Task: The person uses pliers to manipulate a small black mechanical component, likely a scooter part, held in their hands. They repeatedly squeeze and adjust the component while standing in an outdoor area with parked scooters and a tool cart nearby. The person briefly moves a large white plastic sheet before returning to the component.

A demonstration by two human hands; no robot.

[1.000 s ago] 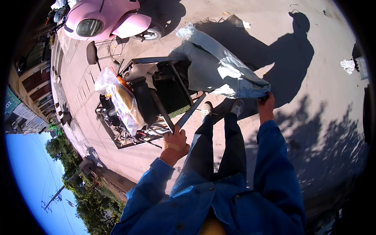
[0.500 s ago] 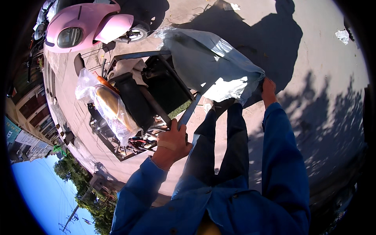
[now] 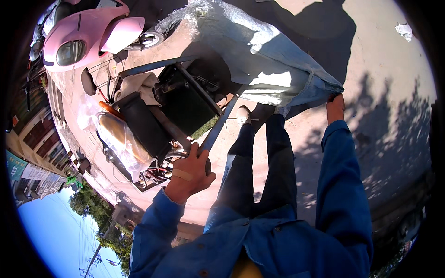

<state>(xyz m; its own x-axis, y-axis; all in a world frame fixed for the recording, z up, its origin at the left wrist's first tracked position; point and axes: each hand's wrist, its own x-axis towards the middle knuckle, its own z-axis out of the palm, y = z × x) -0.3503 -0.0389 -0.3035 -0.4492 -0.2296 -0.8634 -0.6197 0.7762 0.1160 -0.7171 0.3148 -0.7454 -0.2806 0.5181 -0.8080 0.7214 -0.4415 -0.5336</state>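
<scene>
My right hand (image 3: 335, 110) is closed round the gathered end of a pale blue-white woven sack (image 3: 273, 60). The sack stretches from that hand toward the far left, its frayed end near the scooter. My left hand (image 3: 191, 175), a tan adhesive strip across its back, grips the near corner of a metal frame (image 3: 216, 133), fingers over the bar; its palm side is hidden. Within the frame are a dark open compartment (image 3: 183, 99), a long black box (image 3: 144, 127) and a beige cloth (image 3: 139, 87). A clear plastic bag (image 3: 125, 147) with a tan, rounded object lies beside the box.
A pink scooter (image 3: 85, 37) stands at the far left. Wires and small parts (image 3: 155, 176) fill the frame's near left corner. My shoe (image 3: 243, 115) is close to the frame. Crumpled white litter (image 3: 404, 31) lies on the pavement at far right.
My right hand has moved right and slightly nearer me, drawing the sack's end with it. The sack's far end now shows higher in view. My left hand stays at the frame's corner.
</scene>
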